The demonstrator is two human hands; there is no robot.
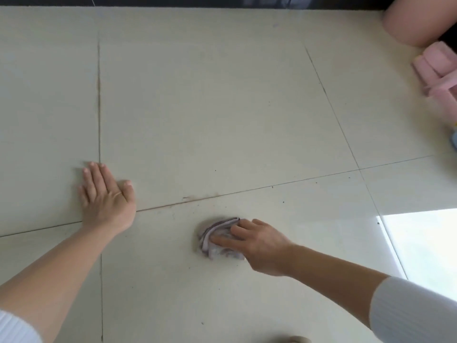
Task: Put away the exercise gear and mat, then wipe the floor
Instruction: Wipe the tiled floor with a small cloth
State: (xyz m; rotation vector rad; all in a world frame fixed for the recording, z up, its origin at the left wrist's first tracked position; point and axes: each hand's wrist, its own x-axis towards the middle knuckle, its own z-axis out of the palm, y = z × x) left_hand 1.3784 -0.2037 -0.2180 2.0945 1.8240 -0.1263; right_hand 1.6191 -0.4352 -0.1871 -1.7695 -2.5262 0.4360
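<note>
A crumpled grey-lilac cloth (214, 240) lies on the pale tiled floor (202, 107), just below a dirty grout line. My right hand (257, 243) lies on top of the cloth with its fingers curled over it, pressing it down. Off to the left, my left hand (106, 194) rests flat on the floor with straight fingers, palm down, holding nothing. Small dark specks dot the tiles near the cloth.
A pink slipper (437, 73) and another person's bare knee (415, 26) are at the top right. A dark wall base (197, 0) runs along the far edge. A bright patch of sunlight (425, 243) falls on the tiles at the right.
</note>
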